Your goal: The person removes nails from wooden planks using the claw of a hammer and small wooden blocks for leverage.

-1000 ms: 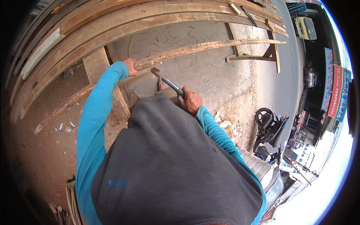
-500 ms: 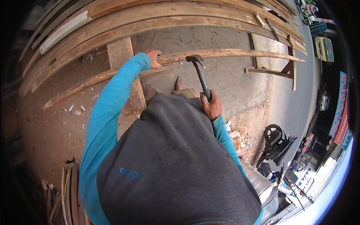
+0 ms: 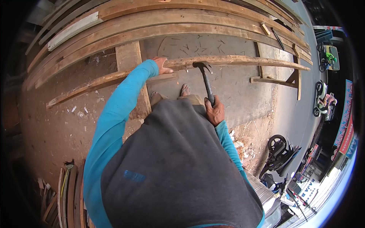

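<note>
A long rough wooden beam (image 3: 235,60) runs across in front of me, over a wide board (image 3: 129,57) on the left. My left hand (image 3: 162,65) is closed around this beam near its middle. My right hand (image 3: 215,111) grips the dark handle of a claw hammer (image 3: 206,80). The hammer's head is beside the near edge of the beam, to the right of my left hand; whether they touch I cannot tell. A short piece of wood (image 3: 163,77) lies just below my left hand.
Several long planks (image 3: 182,18) lie side by side beyond the beam. A wooden trestle (image 3: 277,81) stands at the right. Wood scraps (image 3: 69,190) lean at the lower left. A parked motorcycle (image 3: 279,155) and a road with riders (image 3: 326,99) are on the right.
The hammer has swung up and right from near my left hand to the beam, its head turning. The view has shifted, and riders have appeared on the road.
</note>
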A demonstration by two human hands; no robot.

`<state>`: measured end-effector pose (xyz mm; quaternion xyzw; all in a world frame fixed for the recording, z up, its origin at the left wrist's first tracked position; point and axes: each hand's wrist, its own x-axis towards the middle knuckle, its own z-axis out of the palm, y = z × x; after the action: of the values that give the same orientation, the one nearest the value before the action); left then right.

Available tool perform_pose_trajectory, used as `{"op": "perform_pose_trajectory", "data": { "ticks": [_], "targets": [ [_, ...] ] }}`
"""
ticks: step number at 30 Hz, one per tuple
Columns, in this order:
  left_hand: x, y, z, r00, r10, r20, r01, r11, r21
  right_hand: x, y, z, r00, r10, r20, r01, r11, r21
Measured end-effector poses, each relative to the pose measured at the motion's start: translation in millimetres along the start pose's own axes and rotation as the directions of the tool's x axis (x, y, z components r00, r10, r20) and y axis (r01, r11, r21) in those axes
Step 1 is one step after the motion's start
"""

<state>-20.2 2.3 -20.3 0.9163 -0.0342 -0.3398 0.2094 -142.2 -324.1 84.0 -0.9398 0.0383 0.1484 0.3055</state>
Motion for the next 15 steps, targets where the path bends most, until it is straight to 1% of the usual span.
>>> {"op": "perform_pose_trajectory", "data": {
  "ticks": [1, 3, 4, 6, 7, 9, 11, 12, 13, 15],
  "targets": [
    [10, -5, -3, 1.0, 0.005, -0.008, -0.005, 1.0, 0.002, 0, -7, -5, 0.999, 0.025, -0.035, -0.024, 0.999, 0.036],
    [26, -22, -10, 0.993, 0.095, 0.075, -0.086, 0.989, -0.118, 1, -12, -9, 0.997, 0.006, -0.074, -0.001, 0.998, 0.071],
    [31, -26, -7, 0.993, 0.101, 0.067, -0.093, 0.989, -0.117, 2, -16, -11, 0.995, -0.006, -0.103, 0.016, 0.995, 0.1],
    [37, -28, -9, 0.991, 0.113, -0.071, -0.12, 0.987, -0.104, 5, -23, -19, 0.994, -0.034, -0.107, 0.044, 0.995, 0.09],
    [39, -26, -11, 0.991, 0.115, -0.073, -0.123, 0.986, -0.11, 7, -28, -23, 0.994, -0.039, -0.099, 0.047, 0.995, 0.083],
    [36, -26, -13, 0.996, 0.049, -0.069, -0.053, 0.997, -0.054, 9, -38, -24, 0.995, -0.046, -0.083, 0.053, 0.995, 0.08],
    [33, -25, -22, 0.997, 0.049, -0.055, -0.052, 0.998, -0.047, 12, -51, -26, 0.996, -0.048, -0.069, 0.057, 0.99, 0.132],
    [31, -23, -24, 0.998, 0.052, -0.035, -0.053, 0.998, -0.04, 13, -59, -30, 0.997, -0.05, -0.063, 0.058, 0.99, 0.126],
    [25, -21, -21, 0.999, 0.045, -0.029, -0.046, 0.998, -0.052, 13, -71, -36, 0.996, -0.054, -0.065, 0.067, 0.972, 0.224],
    [13, -20, -13, 0.952, 0.073, -0.299, -0.086, 0.996, -0.032, 11, -108, -52, 0.993, -0.077, -0.087, 0.106, 0.907, 0.408]
  ]
}}
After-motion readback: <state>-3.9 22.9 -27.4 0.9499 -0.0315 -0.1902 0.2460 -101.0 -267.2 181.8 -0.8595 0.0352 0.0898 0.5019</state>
